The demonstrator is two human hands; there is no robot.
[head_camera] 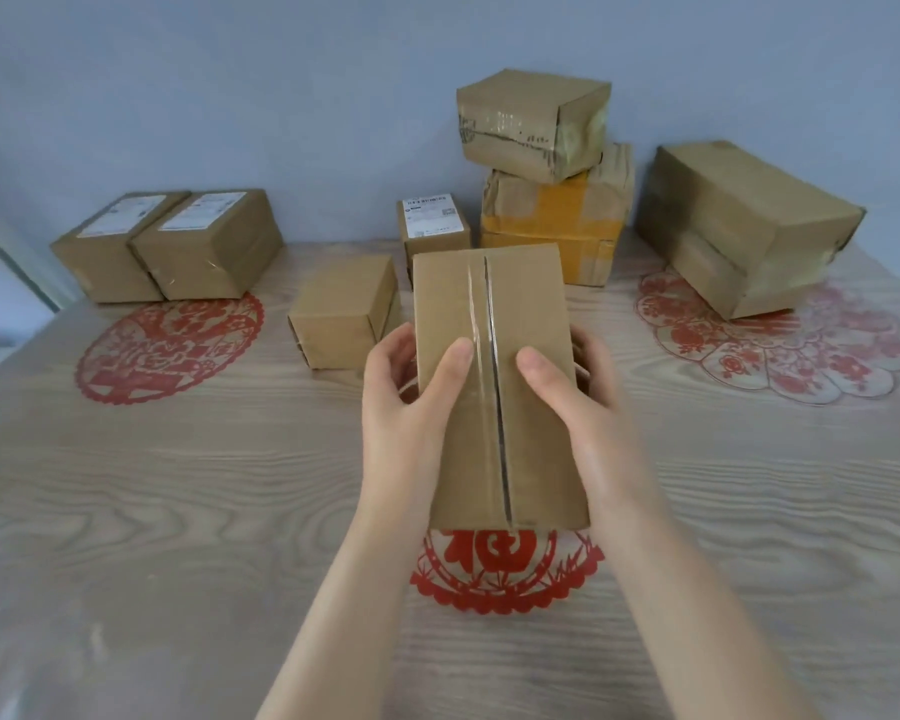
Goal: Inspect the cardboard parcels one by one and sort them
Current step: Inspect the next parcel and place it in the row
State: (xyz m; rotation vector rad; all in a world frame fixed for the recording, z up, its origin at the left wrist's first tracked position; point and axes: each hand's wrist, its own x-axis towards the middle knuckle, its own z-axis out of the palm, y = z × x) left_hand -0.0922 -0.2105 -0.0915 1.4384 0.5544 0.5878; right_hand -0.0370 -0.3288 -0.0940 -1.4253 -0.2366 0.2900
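from the head camera we see both hands around one box point(494, 387), lifted over the middle of the table point(178, 511), above a red paper cut-out point(505, 569). the left hand point(411, 402) grips its left edge with the thumb on the top face, and the right hand point(578, 407) grips the right edge the same way. a taped seam with a dark slit runs lengthways between the thumbs.

just left of it sits a small plain box point(341, 311), and behind it a small labelled box point(432, 226). at the back left two labelled boxes point(167, 241) touch side by side. back right, a crumpled box point(531, 122) rests tilted on a yellow-taped box point(552, 226), with a large box point(744, 226) further right.
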